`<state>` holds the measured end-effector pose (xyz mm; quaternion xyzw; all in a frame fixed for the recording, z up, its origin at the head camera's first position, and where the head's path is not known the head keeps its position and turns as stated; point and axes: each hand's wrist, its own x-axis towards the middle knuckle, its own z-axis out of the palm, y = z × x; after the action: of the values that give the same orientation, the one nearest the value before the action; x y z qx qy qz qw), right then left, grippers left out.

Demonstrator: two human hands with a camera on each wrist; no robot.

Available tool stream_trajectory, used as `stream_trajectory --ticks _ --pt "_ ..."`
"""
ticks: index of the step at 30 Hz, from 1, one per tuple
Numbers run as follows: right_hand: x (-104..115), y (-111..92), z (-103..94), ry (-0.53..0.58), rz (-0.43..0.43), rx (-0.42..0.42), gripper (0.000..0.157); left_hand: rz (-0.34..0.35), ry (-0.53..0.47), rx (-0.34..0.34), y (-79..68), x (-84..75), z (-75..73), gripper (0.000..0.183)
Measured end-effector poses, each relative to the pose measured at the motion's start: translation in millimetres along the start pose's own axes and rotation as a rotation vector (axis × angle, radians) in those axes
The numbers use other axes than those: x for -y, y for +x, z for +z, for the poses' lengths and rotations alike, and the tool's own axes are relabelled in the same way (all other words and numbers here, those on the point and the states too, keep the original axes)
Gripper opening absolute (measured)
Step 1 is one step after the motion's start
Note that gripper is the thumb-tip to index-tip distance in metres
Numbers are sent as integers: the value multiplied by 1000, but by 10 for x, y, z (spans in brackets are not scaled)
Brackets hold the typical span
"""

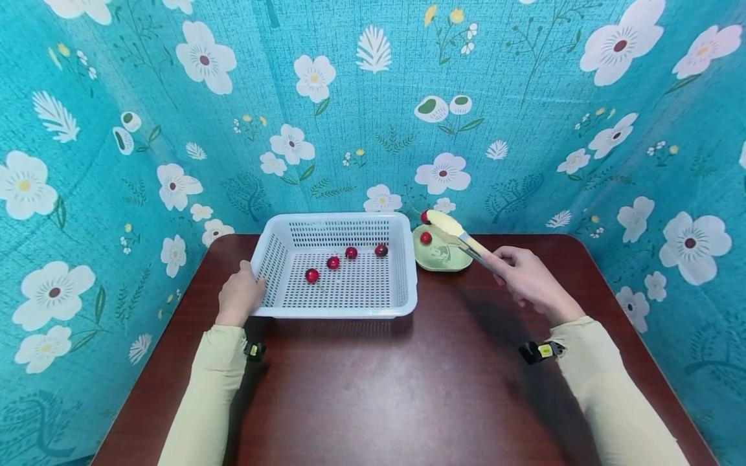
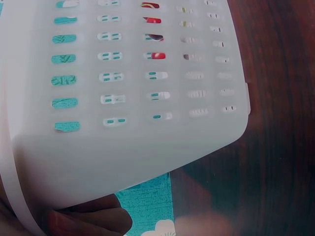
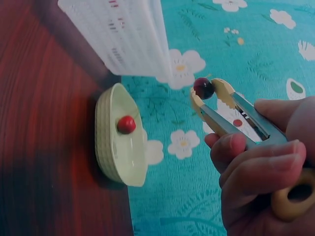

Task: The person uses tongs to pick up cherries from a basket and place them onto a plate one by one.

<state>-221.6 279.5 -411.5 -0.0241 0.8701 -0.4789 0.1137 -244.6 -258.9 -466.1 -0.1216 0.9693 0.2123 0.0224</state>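
My left hand [image 1: 240, 294] grips the left side of a white plastic basket [image 1: 332, 312] with slotted walls. Several red cherries lie on its floor, one cherry [image 1: 312, 276] nearest the front. In the left wrist view, curled fingers [image 2: 93, 219] show under the rim of the basket. My right hand [image 1: 527, 278] holds tongs [image 3: 221, 123] with pale yellow tips. Pinched between those tips is a dark red cherry [image 3: 203, 88], held in the air above a green dish [image 3: 130, 162]. Another cherry [image 3: 126, 124] lies in the dish, which stands against the basket's right side in the head view.
Both basket and dish stand at the far edge of a dark brown table [image 1: 350, 388]. Behind and on both sides hangs a turquoise flowered cloth [image 1: 361, 116]. Each wrist wears a small black strap device, the right one [image 1: 542, 351] near the sleeve cuff.
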Motion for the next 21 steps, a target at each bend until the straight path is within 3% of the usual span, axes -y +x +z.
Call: stream_trajectory --ticks 7,21 --pt "-103 -12 -47 -64 35 -38 55 2 9 -4 0 -6 0 52" --pt "-277 63 -65 -70 114 -53 62 4 13 -4 14 18 6 51"
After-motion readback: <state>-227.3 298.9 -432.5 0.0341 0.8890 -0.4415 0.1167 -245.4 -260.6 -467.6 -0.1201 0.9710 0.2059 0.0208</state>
